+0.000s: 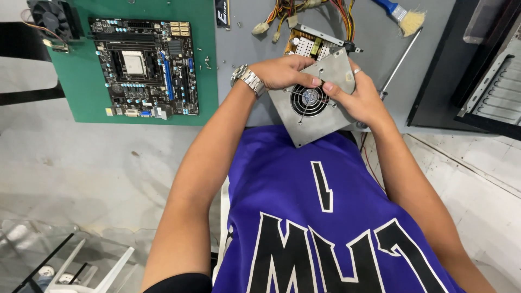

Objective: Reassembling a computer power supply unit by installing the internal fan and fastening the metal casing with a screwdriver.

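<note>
Plainly, the metal fan cover [315, 100] looks stiff, light and sharp-edged; left hand [282, 71] clamps its upper edge, right hand [355, 95] pinches the opposite side by the rim.

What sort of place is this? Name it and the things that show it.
Likely a computer repair bench: a bare black motherboard on a green mat, both hands holding a grey metal power-supply cover with a fan, and a black computer case.
</note>
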